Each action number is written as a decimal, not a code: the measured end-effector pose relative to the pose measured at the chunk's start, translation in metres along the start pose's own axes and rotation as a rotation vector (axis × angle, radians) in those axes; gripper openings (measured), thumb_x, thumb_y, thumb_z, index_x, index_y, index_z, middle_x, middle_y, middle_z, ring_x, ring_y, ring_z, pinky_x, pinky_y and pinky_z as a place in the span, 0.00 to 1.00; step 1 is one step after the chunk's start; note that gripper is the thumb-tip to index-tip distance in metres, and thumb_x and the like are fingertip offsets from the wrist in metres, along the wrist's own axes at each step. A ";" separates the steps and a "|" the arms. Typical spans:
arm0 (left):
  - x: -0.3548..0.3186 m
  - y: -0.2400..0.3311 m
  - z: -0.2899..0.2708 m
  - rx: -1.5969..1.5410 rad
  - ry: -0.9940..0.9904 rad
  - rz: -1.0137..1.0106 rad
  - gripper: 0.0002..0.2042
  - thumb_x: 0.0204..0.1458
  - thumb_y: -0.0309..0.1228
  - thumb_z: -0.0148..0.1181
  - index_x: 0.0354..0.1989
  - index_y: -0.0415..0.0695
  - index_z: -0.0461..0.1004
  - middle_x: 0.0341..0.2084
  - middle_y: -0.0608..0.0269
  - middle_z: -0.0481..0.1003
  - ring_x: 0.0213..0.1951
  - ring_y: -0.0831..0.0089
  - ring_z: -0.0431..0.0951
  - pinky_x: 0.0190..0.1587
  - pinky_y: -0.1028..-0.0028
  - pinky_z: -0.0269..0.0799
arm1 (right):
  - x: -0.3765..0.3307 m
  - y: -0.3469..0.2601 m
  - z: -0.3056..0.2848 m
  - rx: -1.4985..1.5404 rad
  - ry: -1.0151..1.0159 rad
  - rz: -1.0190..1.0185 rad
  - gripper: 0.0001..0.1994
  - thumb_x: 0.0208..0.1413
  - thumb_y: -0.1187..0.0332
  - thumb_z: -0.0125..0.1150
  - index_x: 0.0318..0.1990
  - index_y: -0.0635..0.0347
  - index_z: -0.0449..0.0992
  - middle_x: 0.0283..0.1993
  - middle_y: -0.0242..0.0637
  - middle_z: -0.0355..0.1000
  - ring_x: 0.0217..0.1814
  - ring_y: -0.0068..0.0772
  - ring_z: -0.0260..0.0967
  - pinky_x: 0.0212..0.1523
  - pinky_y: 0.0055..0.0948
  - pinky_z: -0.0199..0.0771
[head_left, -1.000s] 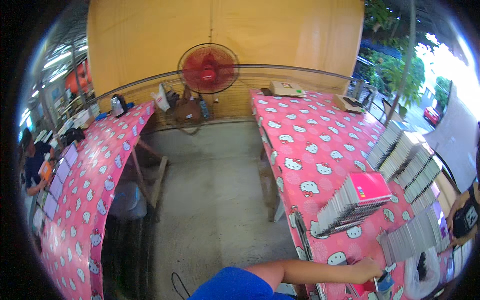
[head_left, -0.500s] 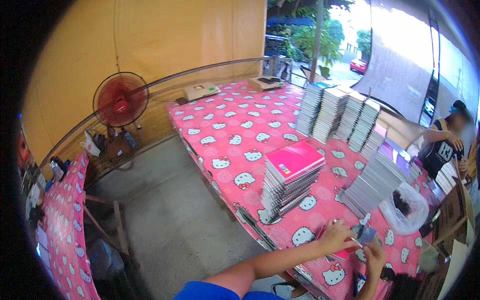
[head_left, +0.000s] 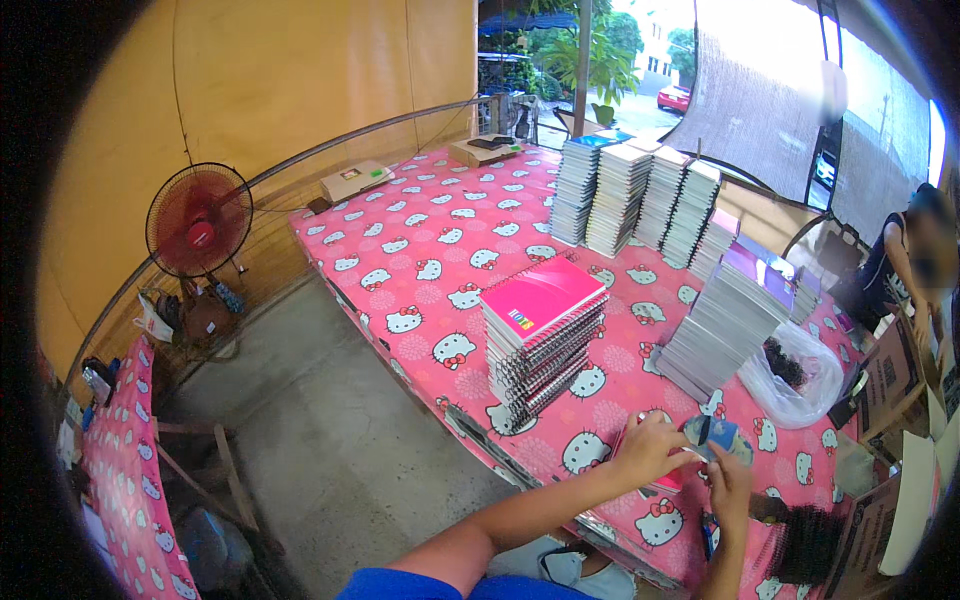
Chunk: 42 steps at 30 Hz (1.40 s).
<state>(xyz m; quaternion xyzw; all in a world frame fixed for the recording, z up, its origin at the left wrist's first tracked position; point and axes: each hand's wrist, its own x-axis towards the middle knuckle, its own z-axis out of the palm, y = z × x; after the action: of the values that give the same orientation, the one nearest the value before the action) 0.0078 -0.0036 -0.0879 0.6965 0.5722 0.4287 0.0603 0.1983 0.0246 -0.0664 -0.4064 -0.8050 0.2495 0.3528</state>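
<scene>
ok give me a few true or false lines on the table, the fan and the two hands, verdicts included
1. The top notebook of the nearest spiral-bound stack has a pink cover. True.
2. The fan is blue. False: the fan is red.
3. The plastic bag lies to the right of that stack. True.
4. The hands are at opposite ends of the table. False: the left hand and right hand are close together, by a small bluish item.
5. The tablecloth is plain green. False: the tablecloth is pink and patterned.
</scene>
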 end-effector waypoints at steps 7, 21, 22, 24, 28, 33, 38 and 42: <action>-0.003 0.001 0.003 -0.006 -0.033 0.012 0.12 0.43 0.46 0.64 0.30 0.53 0.81 0.28 0.74 0.77 0.40 0.69 0.70 0.44 0.58 0.58 | -0.007 0.004 -0.003 -0.069 -0.015 -0.010 0.12 0.49 0.68 0.63 0.39 0.64 0.71 0.30 0.42 0.68 0.32 0.38 0.66 0.33 0.32 0.64; 0.001 -0.005 -0.003 -0.012 -0.038 0.047 0.11 0.40 0.38 0.69 0.32 0.48 0.79 0.28 0.63 0.77 0.36 0.64 0.74 0.41 0.63 0.64 | 0.001 -0.016 0.009 -0.157 0.050 -0.027 0.11 0.50 0.65 0.61 0.33 0.62 0.68 0.33 0.44 0.64 0.36 0.51 0.66 0.35 0.43 0.66; 0.001 -0.002 -0.002 -0.032 -0.048 0.033 0.11 0.39 0.37 0.69 0.31 0.48 0.79 0.28 0.63 0.77 0.36 0.63 0.74 0.41 0.63 0.65 | -0.002 -0.017 0.009 -0.173 0.109 -0.022 0.11 0.49 0.66 0.61 0.32 0.62 0.67 0.32 0.44 0.63 0.35 0.51 0.65 0.34 0.44 0.66; 0.002 0.000 -0.003 -0.055 -0.062 0.008 0.11 0.39 0.35 0.69 0.31 0.47 0.79 0.28 0.63 0.77 0.35 0.64 0.74 0.41 0.62 0.65 | -0.004 -0.014 0.012 -0.189 0.142 -0.037 0.10 0.48 0.66 0.62 0.29 0.62 0.68 0.31 0.44 0.64 0.35 0.50 0.66 0.32 0.44 0.66; 0.000 0.000 -0.004 -0.050 -0.054 0.019 0.10 0.39 0.36 0.69 0.30 0.47 0.79 0.25 0.65 0.76 0.34 0.65 0.73 0.40 0.63 0.63 | -0.003 -0.017 0.015 -0.177 0.145 0.023 0.10 0.46 0.68 0.63 0.29 0.62 0.69 0.30 0.44 0.64 0.33 0.48 0.66 0.32 0.42 0.66; -0.004 -0.007 -0.013 -0.120 -0.129 0.014 0.10 0.40 0.37 0.69 0.30 0.49 0.79 0.24 0.66 0.75 0.36 0.65 0.72 0.42 0.61 0.59 | 0.010 0.009 -0.002 -0.092 -0.145 0.107 0.13 0.45 0.66 0.66 0.36 0.64 0.73 0.34 0.44 0.69 0.38 0.48 0.69 0.38 0.41 0.67; 0.003 0.003 -0.009 -0.112 -0.077 0.080 0.12 0.36 0.36 0.72 0.29 0.47 0.79 0.25 0.63 0.75 0.34 0.65 0.73 0.39 0.64 0.64 | 0.019 0.104 -0.034 -0.451 -0.033 -0.082 0.22 0.43 0.65 0.67 0.45 0.63 0.70 0.39 0.47 0.72 0.43 0.54 0.69 0.45 0.43 0.70; 0.008 -0.004 -0.003 -0.112 0.019 0.142 0.14 0.33 0.36 0.74 0.27 0.46 0.78 0.26 0.63 0.76 0.33 0.64 0.74 0.37 0.65 0.67 | 0.028 0.108 -0.028 -0.515 -0.128 0.249 0.26 0.37 0.70 0.69 0.48 0.64 0.69 0.40 0.43 0.72 0.46 0.45 0.70 0.47 0.38 0.70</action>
<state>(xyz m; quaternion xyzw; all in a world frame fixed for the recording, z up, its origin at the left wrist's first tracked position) 0.0032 0.0035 -0.0840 0.7268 0.4972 0.4696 0.0631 0.2599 0.1098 -0.1127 -0.5616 -0.8065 0.1034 0.1530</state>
